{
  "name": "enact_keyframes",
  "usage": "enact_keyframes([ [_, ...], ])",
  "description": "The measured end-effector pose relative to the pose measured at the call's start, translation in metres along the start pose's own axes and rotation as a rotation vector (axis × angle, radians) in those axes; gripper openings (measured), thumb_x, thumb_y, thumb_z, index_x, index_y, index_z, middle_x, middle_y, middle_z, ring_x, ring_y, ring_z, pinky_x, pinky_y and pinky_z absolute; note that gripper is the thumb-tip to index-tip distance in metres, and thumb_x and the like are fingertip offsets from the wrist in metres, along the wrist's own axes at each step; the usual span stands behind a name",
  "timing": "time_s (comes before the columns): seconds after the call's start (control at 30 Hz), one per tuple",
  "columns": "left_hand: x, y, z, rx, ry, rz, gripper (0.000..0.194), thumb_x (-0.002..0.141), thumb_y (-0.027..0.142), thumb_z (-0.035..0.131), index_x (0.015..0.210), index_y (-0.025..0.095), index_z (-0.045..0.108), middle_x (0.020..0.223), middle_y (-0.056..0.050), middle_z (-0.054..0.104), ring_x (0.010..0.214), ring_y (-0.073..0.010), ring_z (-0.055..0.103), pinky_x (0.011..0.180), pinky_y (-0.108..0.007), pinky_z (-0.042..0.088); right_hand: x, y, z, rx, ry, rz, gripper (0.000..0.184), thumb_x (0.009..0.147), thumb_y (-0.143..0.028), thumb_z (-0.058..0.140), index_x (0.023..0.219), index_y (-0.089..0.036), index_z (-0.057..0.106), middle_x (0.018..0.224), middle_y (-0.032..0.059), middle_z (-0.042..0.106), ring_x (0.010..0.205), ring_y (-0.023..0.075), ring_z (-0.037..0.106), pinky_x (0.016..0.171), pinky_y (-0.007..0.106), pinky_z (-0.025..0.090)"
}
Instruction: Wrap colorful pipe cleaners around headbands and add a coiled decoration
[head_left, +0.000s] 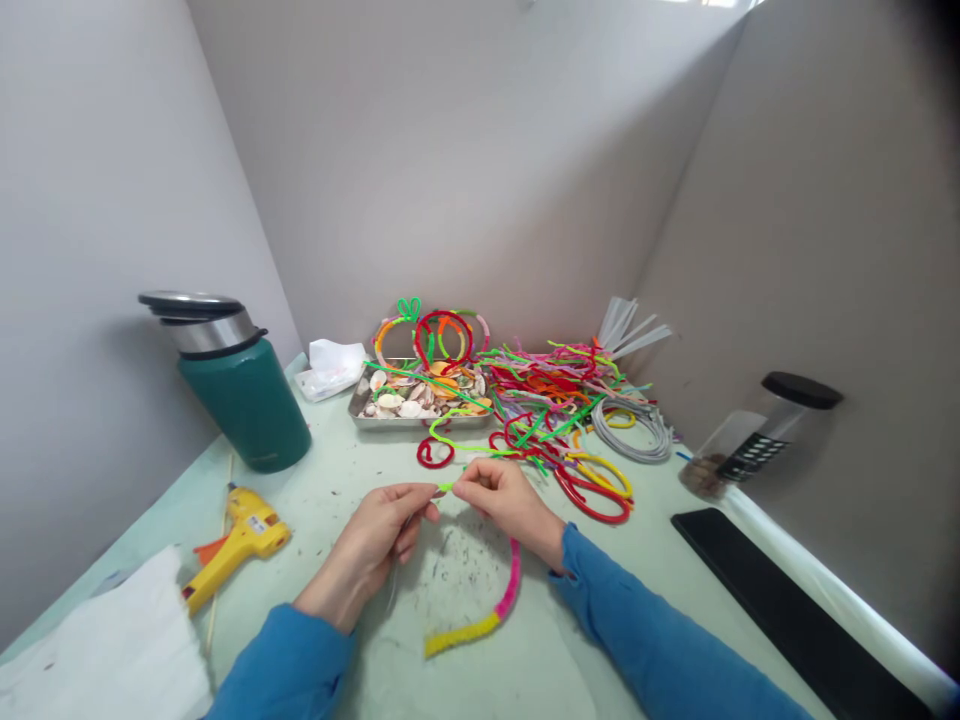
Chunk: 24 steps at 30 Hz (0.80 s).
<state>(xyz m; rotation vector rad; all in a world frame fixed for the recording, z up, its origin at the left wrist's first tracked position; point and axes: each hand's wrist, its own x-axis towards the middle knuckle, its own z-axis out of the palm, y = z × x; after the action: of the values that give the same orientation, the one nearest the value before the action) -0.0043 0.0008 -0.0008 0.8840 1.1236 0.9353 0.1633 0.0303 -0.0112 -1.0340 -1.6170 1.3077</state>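
Left hand (386,525), right hand (510,500): thumbs and fingertips pinching lime pipe cleaner (445,488) between them. Pink-and-yellow fuzzy strip (516,570) at five o'clock; any join to lime piece hidden. Metal shell tray (405,424) at twelve, pipe-cleaner heap (555,380) toward two, yellow glue gun (251,530) at nine. Step seemingly twisting or shaping lime piece; next move likely calls for one pinch steady, other turning.

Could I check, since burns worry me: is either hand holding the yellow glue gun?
No: the left hand and right hand pinch a bright green strand, while the glue gun lies on the table.
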Motion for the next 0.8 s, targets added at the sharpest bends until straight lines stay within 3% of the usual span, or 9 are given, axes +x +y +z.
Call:
enact_keyframes([
  [0.2, 0.0004, 0.0006, -0.0001, -0.039, 0.015, 0.024, 0.022, 0.068, 0.029, 0.068, 0.077, 0.012, 0.059, 0.072, -0.001, 0.063, 0.030, 0.0015, 0.027, 0.029, -0.016, 0.024, -0.0009, -0.0013, 0.0010, -0.004, 0.006, 0.012, 0.018, 0.070, -0.029, 0.061, 0.063, -0.014, 0.054, 0.046, -0.0065, 0.043, 0.042, 0.0058, 0.035, 0.041, 0.019, 0.025],
  [0.4, 0.0021, -0.0010, -0.0012, -0.009, 0.037, 0.059, 0.026, 0.067, 0.028, 0.068, 0.086, 0.013, 0.058, 0.073, -0.001, 0.063, 0.030, 0.0005, 0.029, 0.029, -0.016, 0.026, -0.0001, -0.0014, 0.0012, -0.007, 0.010, 0.017, 0.018, 0.071, -0.029, 0.061, 0.063, -0.014, 0.055, 0.045, -0.0065, 0.043, 0.041, 0.0057, 0.035, 0.041, 0.019, 0.026],
  [0.8, 0.0018, 0.0012, 0.0028, 0.336, 0.141, 0.227, 0.032, 0.067, 0.039, 0.062, 0.086, 0.014, 0.064, 0.068, -0.001, 0.065, 0.030, -0.0033, 0.034, 0.029, -0.019, 0.026, -0.0004, -0.0005, 0.0008, -0.019, 0.014, 0.077, 0.016, 0.072, -0.027, 0.059, 0.064, -0.015, 0.055, 0.043, -0.0076, 0.042, 0.037, 0.0048, 0.032, 0.038, 0.018, 0.025],
])
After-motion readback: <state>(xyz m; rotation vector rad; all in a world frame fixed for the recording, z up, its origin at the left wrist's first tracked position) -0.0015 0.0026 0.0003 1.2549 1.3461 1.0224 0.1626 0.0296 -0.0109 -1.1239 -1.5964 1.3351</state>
